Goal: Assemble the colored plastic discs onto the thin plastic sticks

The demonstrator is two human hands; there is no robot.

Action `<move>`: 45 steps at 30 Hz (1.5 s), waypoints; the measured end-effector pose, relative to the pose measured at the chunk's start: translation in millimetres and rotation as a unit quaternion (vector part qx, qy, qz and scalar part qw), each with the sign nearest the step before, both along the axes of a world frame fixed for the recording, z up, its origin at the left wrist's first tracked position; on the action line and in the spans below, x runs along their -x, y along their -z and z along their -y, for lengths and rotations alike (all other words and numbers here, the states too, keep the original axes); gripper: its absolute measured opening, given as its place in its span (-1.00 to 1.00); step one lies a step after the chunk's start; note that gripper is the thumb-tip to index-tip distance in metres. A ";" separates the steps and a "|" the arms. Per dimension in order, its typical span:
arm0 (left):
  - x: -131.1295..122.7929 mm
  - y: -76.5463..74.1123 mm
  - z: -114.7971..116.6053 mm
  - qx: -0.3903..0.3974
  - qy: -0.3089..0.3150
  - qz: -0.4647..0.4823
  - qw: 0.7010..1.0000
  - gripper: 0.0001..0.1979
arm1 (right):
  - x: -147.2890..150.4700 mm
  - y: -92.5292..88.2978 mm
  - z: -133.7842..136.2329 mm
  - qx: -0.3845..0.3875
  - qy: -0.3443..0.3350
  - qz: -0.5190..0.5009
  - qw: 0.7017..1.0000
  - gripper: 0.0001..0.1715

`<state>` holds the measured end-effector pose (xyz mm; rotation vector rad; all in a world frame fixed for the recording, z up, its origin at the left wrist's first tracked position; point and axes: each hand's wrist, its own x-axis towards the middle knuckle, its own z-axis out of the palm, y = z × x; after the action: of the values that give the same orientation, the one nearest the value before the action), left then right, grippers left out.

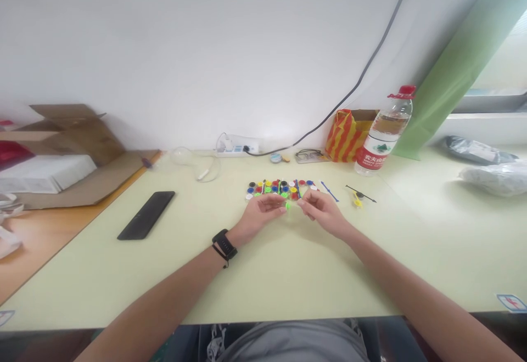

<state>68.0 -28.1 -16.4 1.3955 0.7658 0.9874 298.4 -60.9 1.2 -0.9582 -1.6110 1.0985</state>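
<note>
- Green plastic piece (pixel 287 205), tiny thing, at the left hand's fingertips, between both hands over the pale table (pixel 263 285).
- Black wristwatch (pixel 224 244) on the left wrist.
- Left hand (pixel 261 214): thumb and fingers pinching that green bit.
- Right hand (pixel 323 214): fingers curled in, tips just beside the piece. Honestly can't tell if it's pinching anything.
- Dark rectangular slab (pixel 146 215) lying flat, well off to the left.
- Right of the hands, a yellow piece (pixel 357 201) by a thin black rod (pixel 368 198).
- Colourful round discs (pixel 275 189) in rows just past the hands, blue stick (pixel 329 191) beside them.
- Further back: red-capped water bottle (pixel 382 140), upright, near a red-and-yellow striped bag (pixel 346 140).
- Power strip (pixel 236 148) by the wall (pixel 206 49).
</note>
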 end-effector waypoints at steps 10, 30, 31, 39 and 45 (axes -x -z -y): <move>-1.4 -3.6 2.1 -0.007 0.014 0.002 1.000 -0.62 | 9.6 -0.1 5.2 -0.032 -0.013 0.063 0.997 -0.74; -1.8 -2.9 1.0 -0.007 -0.021 0.001 1.000 -0.61 | 3.2 4.6 1.6 0.005 -0.008 0.029 1.000 -0.47; -1.6 -2.7 0.9 -0.008 -0.022 -0.001 1.000 -0.61 | 1.7 2.9 1.4 0.019 -0.029 0.032 0.999 -0.31; -1.6 -3.9 1.9 -0.011 -0.015 -0.003 1.000 -0.61 | 4.7 1.1 1.4 0.001 -0.007 0.041 0.999 -0.51; -1.6 -5.3 2.9 -0.012 -0.001 -0.011 1.000 -0.61 | 9.1 5.2 3.3 -0.028 -0.004 0.082 0.996 -0.69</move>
<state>69.6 -31.0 -11.1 1.4282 0.7756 0.9866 289.3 -64.2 -4.0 -1.0280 -1.7686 0.9965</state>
